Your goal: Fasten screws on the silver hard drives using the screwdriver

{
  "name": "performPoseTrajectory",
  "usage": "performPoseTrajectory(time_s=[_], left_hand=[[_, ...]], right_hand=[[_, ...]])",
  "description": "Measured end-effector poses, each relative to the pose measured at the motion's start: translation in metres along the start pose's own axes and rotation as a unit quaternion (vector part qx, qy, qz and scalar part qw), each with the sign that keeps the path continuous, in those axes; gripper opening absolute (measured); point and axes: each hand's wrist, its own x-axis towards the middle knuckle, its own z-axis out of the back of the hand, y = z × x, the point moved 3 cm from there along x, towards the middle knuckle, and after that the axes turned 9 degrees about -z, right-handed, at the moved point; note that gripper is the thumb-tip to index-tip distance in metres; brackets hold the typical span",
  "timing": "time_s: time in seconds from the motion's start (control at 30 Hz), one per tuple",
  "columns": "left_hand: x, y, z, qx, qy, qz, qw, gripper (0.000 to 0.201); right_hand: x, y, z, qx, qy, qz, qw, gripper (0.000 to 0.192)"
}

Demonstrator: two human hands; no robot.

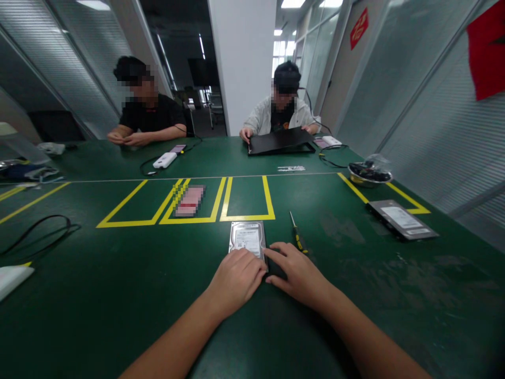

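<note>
A silver hard drive (248, 234) with a white label lies on the green table straight ahead. My left hand (239, 279) rests over its near end, fingers together and curled onto the drive, hiding that part. My right hand (295, 273) is at the drive's right edge with thumb and fingers apart; the index fingertip is at or against the edge, and nothing shows in its grasp. Just beyond the right hand lies a screwdriver (298, 234) with a black and yellow handle, its shaft pointing away from me.
Another drive-like metal unit (404, 218) lies at the right, near a metal bowl (369, 176) of dark items. Yellow tape outlines (248, 217) mark the table, one around a blurred pink object (190, 201). Across the table sit two people, one holding a black panel (280, 141).
</note>
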Motion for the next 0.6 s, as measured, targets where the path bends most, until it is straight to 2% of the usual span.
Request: performPoseTrajectory(time_s=[0.33,0.6], left_hand=[[0.005,-0.005,-0.006,0.068,0.024,-0.016,0.997,0.011],[0.008,-0.007,-0.005,0.045,0.024,0.002,0.999,0.01]], right_hand=[[-0.002,-0.004,0.007,-0.023,-0.044,-0.036,0.998,0.027],[-0.002,-0.009,0.015,-0.01,-0.095,-0.067,0.993,0.02]])
